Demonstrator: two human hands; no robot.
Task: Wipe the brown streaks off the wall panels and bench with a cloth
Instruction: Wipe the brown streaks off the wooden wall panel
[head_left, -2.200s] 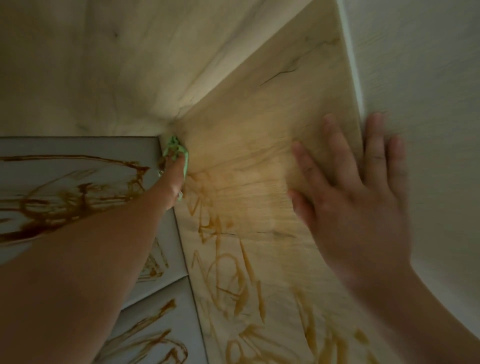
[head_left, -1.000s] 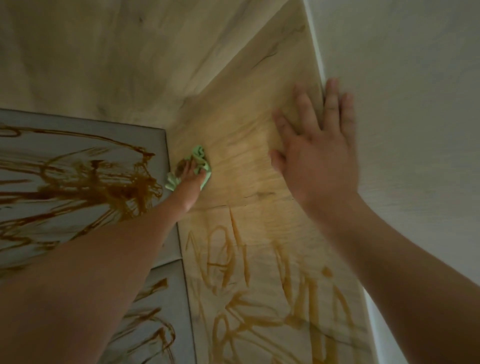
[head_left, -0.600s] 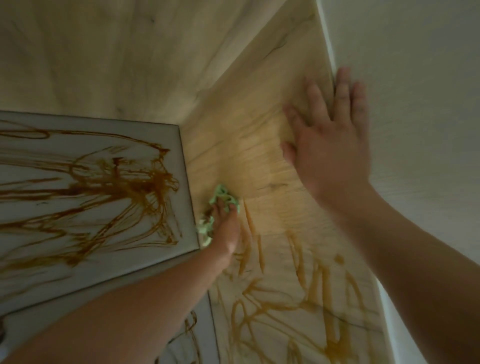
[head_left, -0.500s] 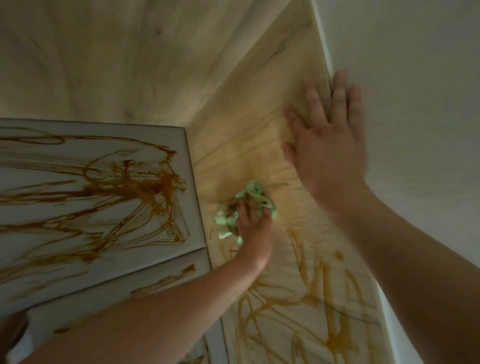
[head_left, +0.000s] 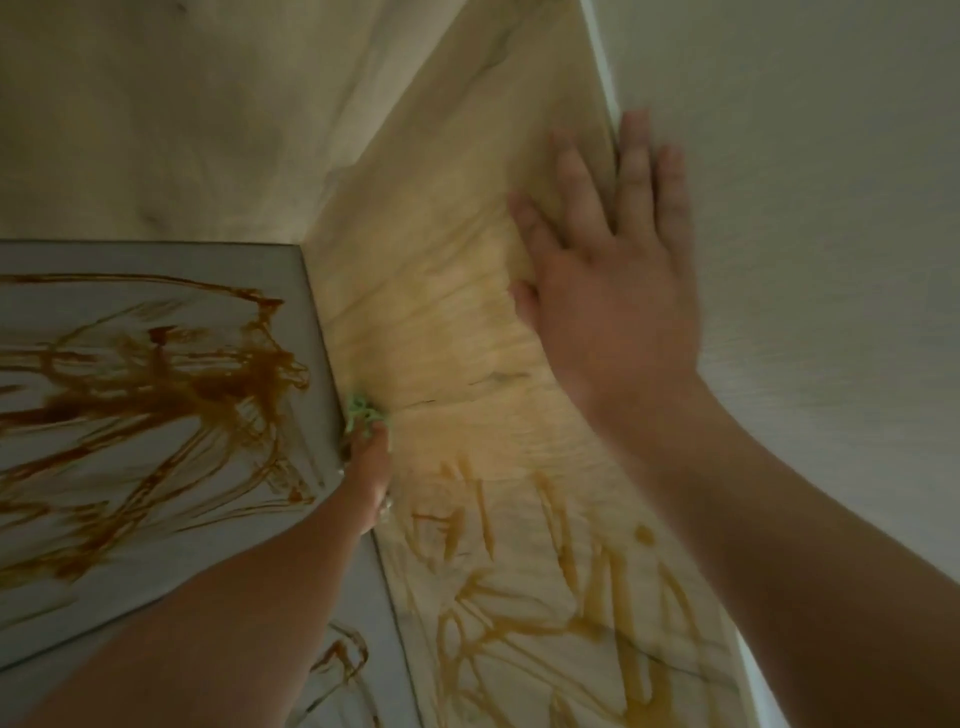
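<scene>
"What was on the far left?"

"A grey panel (head_left: 104, 260), thick with brown streaks (head_left: 182, 395)."

"And where was the cloth?"

"The green cloth (head_left: 358, 410) sat bunched at the seam where that panel met the wooden panel (head_left: 441, 312). The person's left hand (head_left: 371, 467) gripped it at the fingertips and pressed it against the wood."

"Was the wood marked?"

"Below the cloth it carried brown scrawls (head_left: 519, 623). Above the cloth there was only a faint yellowish haze."

"And the other hand?"

"The right hand (head_left: 613, 291) lay flat on the wood with its fingers spread wide. The outer fingers reached the edge by the white wall (head_left: 831, 208)."
</scene>
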